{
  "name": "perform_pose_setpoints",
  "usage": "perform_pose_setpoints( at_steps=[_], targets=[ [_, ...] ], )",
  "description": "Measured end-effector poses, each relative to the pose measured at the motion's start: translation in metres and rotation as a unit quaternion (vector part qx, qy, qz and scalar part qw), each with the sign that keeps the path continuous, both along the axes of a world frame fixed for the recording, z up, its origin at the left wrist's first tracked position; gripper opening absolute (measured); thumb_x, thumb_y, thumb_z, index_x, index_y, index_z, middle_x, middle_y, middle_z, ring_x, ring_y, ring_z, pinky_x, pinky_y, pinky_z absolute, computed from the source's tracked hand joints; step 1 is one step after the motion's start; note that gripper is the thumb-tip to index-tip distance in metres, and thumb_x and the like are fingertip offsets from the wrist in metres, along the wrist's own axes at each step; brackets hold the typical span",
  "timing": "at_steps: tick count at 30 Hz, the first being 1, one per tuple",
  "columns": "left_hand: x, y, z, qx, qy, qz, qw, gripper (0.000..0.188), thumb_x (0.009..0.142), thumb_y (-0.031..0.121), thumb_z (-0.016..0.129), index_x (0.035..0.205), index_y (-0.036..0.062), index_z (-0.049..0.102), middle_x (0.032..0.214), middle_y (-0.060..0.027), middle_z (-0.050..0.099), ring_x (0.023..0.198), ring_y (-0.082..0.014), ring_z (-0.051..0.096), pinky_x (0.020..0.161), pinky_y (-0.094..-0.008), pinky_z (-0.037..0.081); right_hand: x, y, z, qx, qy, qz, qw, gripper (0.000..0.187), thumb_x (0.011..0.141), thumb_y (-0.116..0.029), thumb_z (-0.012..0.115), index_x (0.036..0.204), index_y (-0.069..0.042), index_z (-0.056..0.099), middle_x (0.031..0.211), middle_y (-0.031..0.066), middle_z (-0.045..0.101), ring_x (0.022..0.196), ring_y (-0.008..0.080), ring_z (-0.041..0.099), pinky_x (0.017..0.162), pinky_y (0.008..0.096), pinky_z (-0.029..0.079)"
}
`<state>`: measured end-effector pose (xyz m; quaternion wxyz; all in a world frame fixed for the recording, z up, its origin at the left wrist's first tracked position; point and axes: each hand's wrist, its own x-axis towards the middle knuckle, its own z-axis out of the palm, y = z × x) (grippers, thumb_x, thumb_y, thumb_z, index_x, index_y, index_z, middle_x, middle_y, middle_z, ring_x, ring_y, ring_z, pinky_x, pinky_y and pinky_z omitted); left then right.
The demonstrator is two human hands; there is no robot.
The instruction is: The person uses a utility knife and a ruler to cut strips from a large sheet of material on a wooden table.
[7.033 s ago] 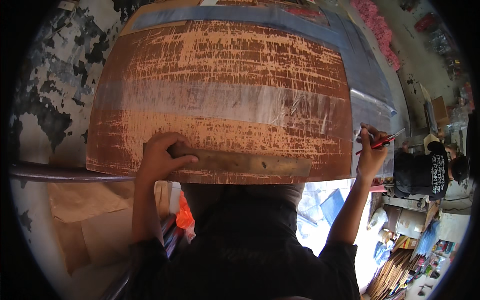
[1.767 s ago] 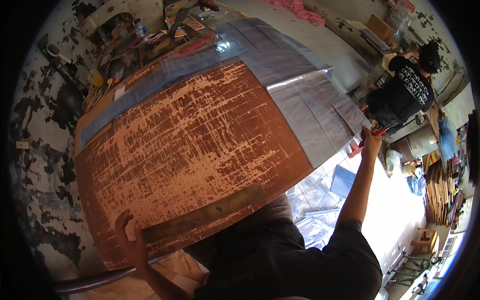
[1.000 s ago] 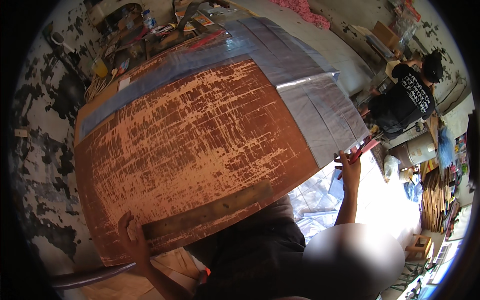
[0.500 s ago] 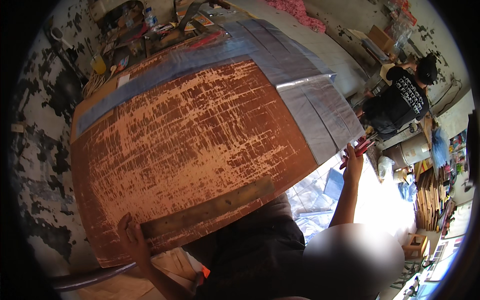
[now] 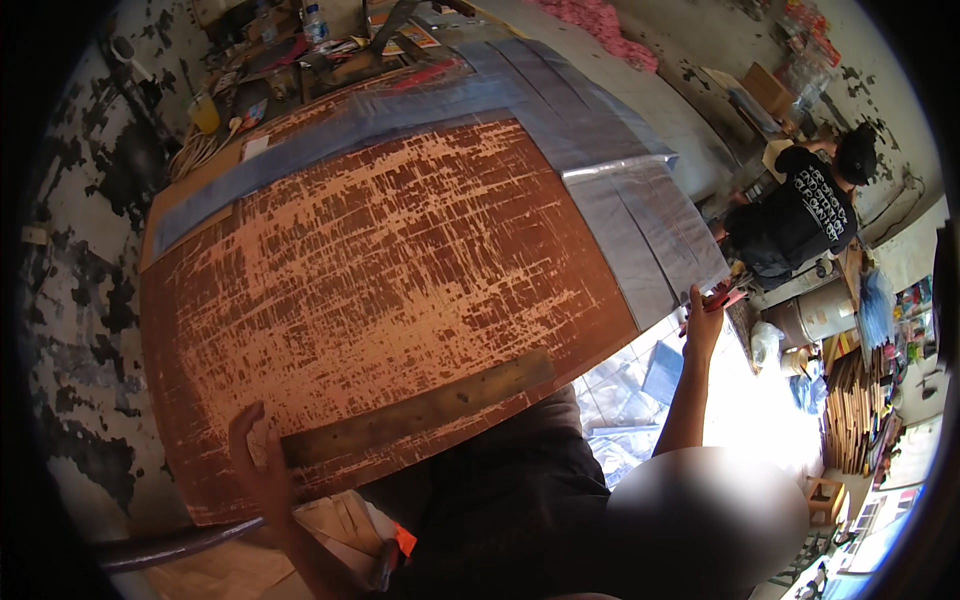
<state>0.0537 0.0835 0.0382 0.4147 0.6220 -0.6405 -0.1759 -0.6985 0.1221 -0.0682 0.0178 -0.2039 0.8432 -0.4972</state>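
Patchy wall (image 5: 75,375) flanks the scuffed tabletop (image 5: 330,290); left grip (image 5: 264,468) is spread beside a bar (image 5: 425,408), right grip (image 5: 704,324) pinches a red tool (image 5: 720,299)

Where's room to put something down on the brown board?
Big bare patch: the middle of the brown board, between the bluish plastic strip and the flat bar. Thin one: between bar and near edge. Crowded: the bar's left end, by the left hand; the right side, under plastic sheets; beyond the far edge, with a bottle and yellow cup.
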Motion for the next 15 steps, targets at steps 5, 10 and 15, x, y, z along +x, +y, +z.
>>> perform_pose_setpoints(
  at_steps=[5, 10, 15],
  targets=[
    [-0.121, -0.110, 0.096, 0.012, -0.238, -0.321, 0.917, 0.044, 0.105, 0.031, 0.074, 0.143, 0.0081, 0.071, 0.147, -0.0151, 0.067, 0.139, -0.0371, 0.061, 0.119, -0.0525, 0.047, 0.036, -0.045, 0.088, 0.042, 0.259, 0.011, 0.965, 0.046, 0.108, -0.038, 0.073, 0.128, 0.003, 0.069, 0.108, 0.0318, 0.076, 0.106, 0.0523, 0.074, 0.089, 0.0564, 0.056],
    [-0.224, -0.159, 0.083, -0.007, -0.321, -0.451, 0.833, 0.053, 0.105, 0.038, 0.076, 0.149, 0.0098, 0.068, 0.152, -0.0148, 0.064, 0.143, -0.0344, 0.058, 0.122, -0.0519, 0.045, 0.043, -0.218, 0.120, 0.073, 0.286, 0.164, 0.941, 0.053, 0.106, -0.059, 0.066, 0.113, -0.008, 0.075, 0.103, 0.0271, 0.079, 0.102, 0.0517, 0.075, 0.086, 0.0600, 0.058],
    [-0.234, -0.118, 0.055, -0.005, -0.243, -0.509, 0.826, 0.055, 0.104, 0.042, 0.076, 0.148, 0.0088, 0.068, 0.152, -0.0152, 0.064, 0.143, -0.0363, 0.058, 0.124, -0.0521, 0.044, 0.054, -0.362, 0.113, 0.037, 0.338, 0.258, 0.905, 0.049, 0.098, -0.055, 0.079, 0.097, -0.006, 0.076, 0.098, 0.0256, 0.079, 0.097, 0.0506, 0.076, 0.082, 0.0594, 0.058]
  ],
)
